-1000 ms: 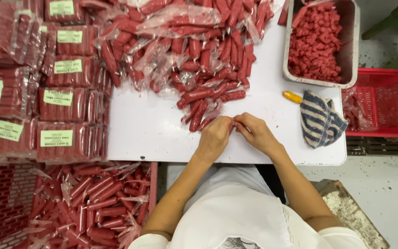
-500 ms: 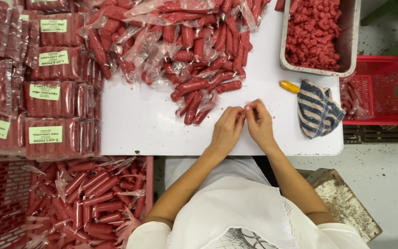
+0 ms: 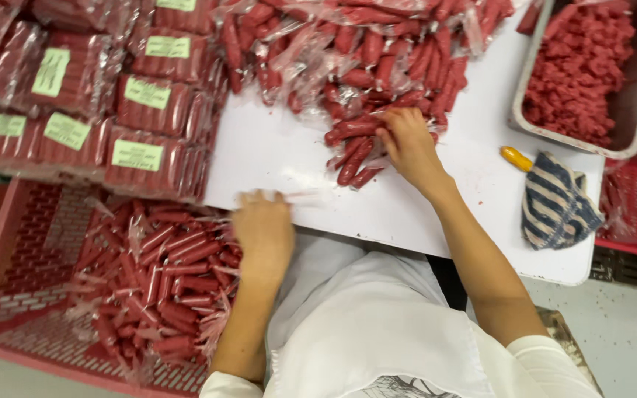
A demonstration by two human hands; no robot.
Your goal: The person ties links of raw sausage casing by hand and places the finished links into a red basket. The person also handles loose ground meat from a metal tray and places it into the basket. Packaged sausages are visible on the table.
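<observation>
The left hand (image 3: 263,228) sits at the tabletop (image 3: 282,158) edge, above the crate (image 3: 31,295) of wrapped sausages (image 3: 164,287); its fingers (image 3: 259,199) are loosely curled, and whether they pinch the clear wrapper (image 3: 300,196) just beyond them I cannot tell. The right hand (image 3: 407,144) reaches forward, arm outstretched, fingers closed on a sausage (image 3: 355,127) at the near edge of the pile (image 3: 363,51). Right of it lie a striped cloth (image 3: 554,203) and a tray (image 3: 632,140).

White short-sleeved top (image 3: 377,324), bare forearms
</observation>
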